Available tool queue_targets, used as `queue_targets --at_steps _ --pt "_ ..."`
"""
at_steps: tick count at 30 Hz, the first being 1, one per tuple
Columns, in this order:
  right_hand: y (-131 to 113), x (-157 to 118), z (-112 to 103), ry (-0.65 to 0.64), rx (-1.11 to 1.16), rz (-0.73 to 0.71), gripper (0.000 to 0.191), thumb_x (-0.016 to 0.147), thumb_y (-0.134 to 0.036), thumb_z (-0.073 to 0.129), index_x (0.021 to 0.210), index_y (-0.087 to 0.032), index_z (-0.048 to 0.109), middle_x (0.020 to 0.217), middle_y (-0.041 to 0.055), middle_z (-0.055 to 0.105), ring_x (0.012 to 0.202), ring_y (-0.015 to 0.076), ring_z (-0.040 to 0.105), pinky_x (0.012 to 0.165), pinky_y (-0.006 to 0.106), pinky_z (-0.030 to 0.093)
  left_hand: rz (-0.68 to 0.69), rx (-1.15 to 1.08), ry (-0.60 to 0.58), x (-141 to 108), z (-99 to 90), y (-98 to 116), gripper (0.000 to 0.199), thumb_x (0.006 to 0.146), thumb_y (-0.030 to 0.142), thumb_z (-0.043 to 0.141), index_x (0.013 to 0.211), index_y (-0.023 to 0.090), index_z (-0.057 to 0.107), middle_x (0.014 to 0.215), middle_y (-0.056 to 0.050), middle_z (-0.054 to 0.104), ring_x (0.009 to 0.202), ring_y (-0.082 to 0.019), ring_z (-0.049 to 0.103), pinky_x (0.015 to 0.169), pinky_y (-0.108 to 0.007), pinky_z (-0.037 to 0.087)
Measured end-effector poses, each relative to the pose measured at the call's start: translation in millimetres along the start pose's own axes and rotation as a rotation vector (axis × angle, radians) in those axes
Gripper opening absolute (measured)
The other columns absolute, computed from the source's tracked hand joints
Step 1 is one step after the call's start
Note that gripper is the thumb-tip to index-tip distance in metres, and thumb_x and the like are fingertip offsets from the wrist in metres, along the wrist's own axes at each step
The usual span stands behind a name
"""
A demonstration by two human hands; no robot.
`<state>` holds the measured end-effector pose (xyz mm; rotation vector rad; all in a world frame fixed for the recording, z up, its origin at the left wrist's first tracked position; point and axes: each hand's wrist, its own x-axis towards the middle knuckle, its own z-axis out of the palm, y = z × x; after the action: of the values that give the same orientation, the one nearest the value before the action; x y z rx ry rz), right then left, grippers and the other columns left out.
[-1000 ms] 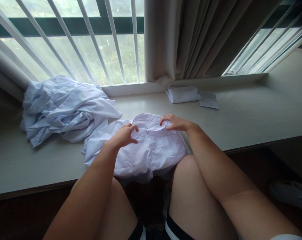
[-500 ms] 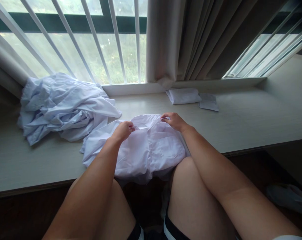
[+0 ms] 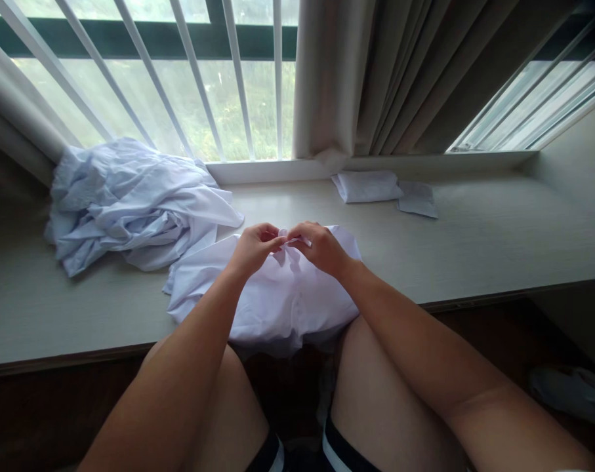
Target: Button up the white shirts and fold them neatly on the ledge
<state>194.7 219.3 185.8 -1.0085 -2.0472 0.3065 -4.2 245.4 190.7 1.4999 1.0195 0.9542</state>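
Note:
A white shirt (image 3: 272, 301) lies on the pale ledge in front of me, its lower edge hanging over the front toward my knees. My left hand (image 3: 258, 248) pinches cloth at the shirt's upper edge, around the collar. Close beside it, almost touching, my right hand (image 3: 319, 244) grips the same stretch of cloth between thumb and fingers. A small raised fold of fabric shows between the fingertips. A vertical seam or placket runs down the shirt's middle below the hands. Whether a button is between the fingers is hidden.
A heap of crumpled white cloth (image 3: 134, 203) rests on the ledge (image 3: 474, 229) at the left. Toward the back lie a folded white cloth (image 3: 369, 186) and a small flat whitish piece (image 3: 418, 198). Behind are a barred window (image 3: 243, 98) and a grey curtain (image 3: 327, 85).
My hands have come together at the middle of the shirt's upper edge, the right one moving left. The cloth there is now gathered and lifted. The view has shifted slightly.

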Motion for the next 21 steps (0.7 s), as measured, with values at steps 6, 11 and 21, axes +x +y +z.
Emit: queue_targets --at_steps 6,11,21 --pt "5 1 4 0.135 -0.046 -0.060 0.007 0.093 -0.022 0.072 0.086 -0.024 0.072 0.088 0.0010 0.074 0.088 0.0201 0.066 0.090 0.037 0.045 -0.056 -0.121 -0.042 -3 -0.7 2 0.035 0.077 0.048 0.082 0.082 0.014 0.074 0.076 -0.005 0.070 0.070 -0.014 0.065 0.072 -0.030 0.054" --pt "6 1 6 0.153 -0.046 -0.085 0.007 0.095 -0.026 0.071 0.088 -0.026 0.074 0.094 0.0020 0.070 0.090 0.0194 0.065 0.087 0.036 0.048 -0.092 -0.149 -0.038 -6 5.1 1 0.033 0.078 0.046 0.080 0.083 0.014 0.074 0.079 -0.005 0.070 0.073 -0.015 0.065 0.072 -0.031 0.054" --pt "4 0 12 0.212 -0.057 -0.054 0.008 0.094 -0.031 0.072 0.090 -0.024 0.072 0.091 0.0038 0.068 0.088 0.0213 0.065 0.084 0.037 0.051 -0.212 -0.349 0.012 -10 13.1 1 0.035 0.070 0.043 0.086 0.078 0.013 0.070 0.079 -0.004 0.066 0.072 -0.013 0.060 0.067 -0.027 0.049"
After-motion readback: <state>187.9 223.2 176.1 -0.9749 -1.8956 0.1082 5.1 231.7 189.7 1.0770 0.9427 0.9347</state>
